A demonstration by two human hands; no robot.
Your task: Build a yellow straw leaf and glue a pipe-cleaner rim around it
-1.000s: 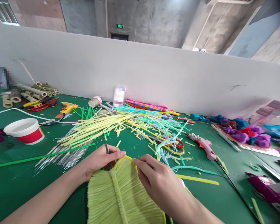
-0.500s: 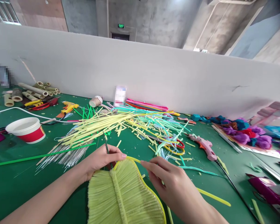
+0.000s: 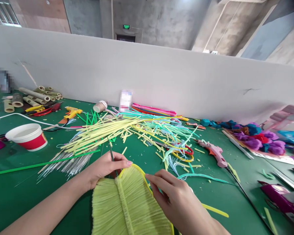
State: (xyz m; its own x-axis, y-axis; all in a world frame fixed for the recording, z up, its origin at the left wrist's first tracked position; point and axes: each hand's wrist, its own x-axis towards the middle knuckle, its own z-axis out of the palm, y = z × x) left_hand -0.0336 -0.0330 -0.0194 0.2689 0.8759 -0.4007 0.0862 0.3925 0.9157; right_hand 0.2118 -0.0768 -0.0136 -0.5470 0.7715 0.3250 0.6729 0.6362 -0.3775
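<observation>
A yellow-green leaf made of fuzzy pipe cleaners (image 3: 139,204), with a raised midrib, stands at the bottom centre. My left hand (image 3: 109,168) is closed on its top edge, thumb and forefinger pinching there. A thin dark stem (image 3: 111,151) runs up through the same hand; its lower end meets the midrib. A brighter yellow pipe cleaner (image 3: 138,167) follows the leaf's top and right edge. My right hand (image 3: 173,191) is closed, its thumb and forefinger pinching this yellow strip at the upper right edge. Its other fingers are curled and partly hidden.
Loose pipe cleaners (image 3: 105,132) are heaped behind the hands, with scissors (image 3: 186,155) among them. A pink glue gun (image 3: 214,153) lies at right, a yellow glue gun (image 3: 72,112) at back left. A paper cup (image 3: 30,138) stands left. Bamboo pieces (image 3: 39,96) lie by the partition (image 3: 161,71).
My right hand has slid slightly down and left along the leaf's edge, and the yellow strip now lies closer to the rim. My left hand has kept its hold.
</observation>
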